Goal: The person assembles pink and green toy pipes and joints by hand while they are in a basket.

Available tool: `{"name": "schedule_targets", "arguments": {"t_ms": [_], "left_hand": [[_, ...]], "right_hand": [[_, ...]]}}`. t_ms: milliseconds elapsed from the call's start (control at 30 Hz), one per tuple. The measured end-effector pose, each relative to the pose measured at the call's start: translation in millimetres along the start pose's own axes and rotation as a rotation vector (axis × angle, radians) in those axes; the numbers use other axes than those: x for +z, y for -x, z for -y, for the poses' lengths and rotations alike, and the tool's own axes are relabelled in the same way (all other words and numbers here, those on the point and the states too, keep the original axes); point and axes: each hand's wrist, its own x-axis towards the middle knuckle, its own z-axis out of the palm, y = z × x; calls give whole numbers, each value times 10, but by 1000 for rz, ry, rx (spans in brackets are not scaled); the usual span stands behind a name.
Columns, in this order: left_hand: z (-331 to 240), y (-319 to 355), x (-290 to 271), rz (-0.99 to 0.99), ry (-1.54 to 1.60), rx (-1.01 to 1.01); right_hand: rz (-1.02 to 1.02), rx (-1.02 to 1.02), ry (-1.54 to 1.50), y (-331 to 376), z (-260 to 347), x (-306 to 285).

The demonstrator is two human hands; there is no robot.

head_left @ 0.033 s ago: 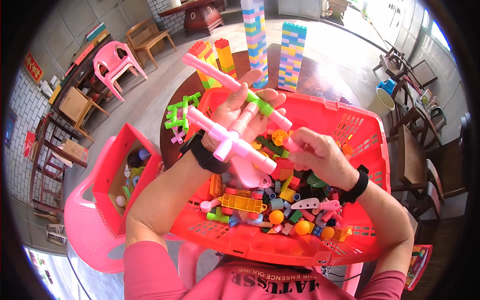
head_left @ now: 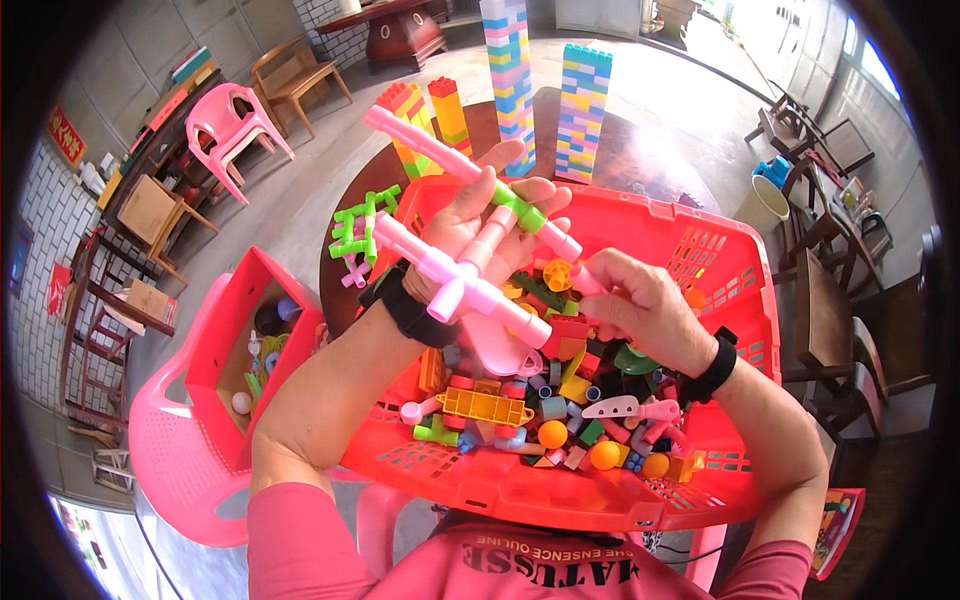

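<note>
A frame of pink toy pipes (head_left: 490, 240) joined by green connectors (head_left: 520, 208) is gripped in my left hand (head_left: 455, 235), above the red basket (head_left: 765, 290). Its far pipe lies across my fingers, and a pink cross-shaped joint hangs over my wrist. Just to the right, my right hand (head_left: 650, 312) pinches a short pink pipe piece (head_left: 588, 280) near the free end of the frame; the two are apart. Below both hands the basket holds a heap of loose pieces, among them a yellow slotted piece (head_left: 480, 407), orange balls (head_left: 552, 434) and a white spotted blade (head_left: 612, 407).
Behind the basket, a dark round table (head_left: 345, 215) bears tall block towers (head_left: 585, 110) and a green pipe frame (head_left: 352, 232). On my left, a red box (head_left: 215, 400) of toys rests on a pink chair (head_left: 165, 450). Wooden chairs (head_left: 830, 300) line the right.
My right hand has shifted slightly up and away with its pink pipe piece. My left hand and the frame stay in place.
</note>
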Motion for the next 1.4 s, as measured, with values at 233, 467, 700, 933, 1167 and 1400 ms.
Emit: {"name": "schedule_targets", "arguments": {"t_ms": [233,467,700,933,1167,1400], "left_hand": [[25,9,33,31,-86,29],[19,-22,62,40,-134,1],[109,4,184,-35,-285,-7],[149,75,306,-219,-290,-293],[212,168,629,-87,-440,-372],[308,200,832,-87,-687,-407]], "right_hand": [[-17,5,-73,8,21,-58],[-23,22,-66,3,24,-91],[-17,-40,7,26,-3,-123],[-189,-114,-66,-1,-25,-129],[-190,-130,-355,93,76,-170],[-148,-167,-718,72,33,-145]]}}
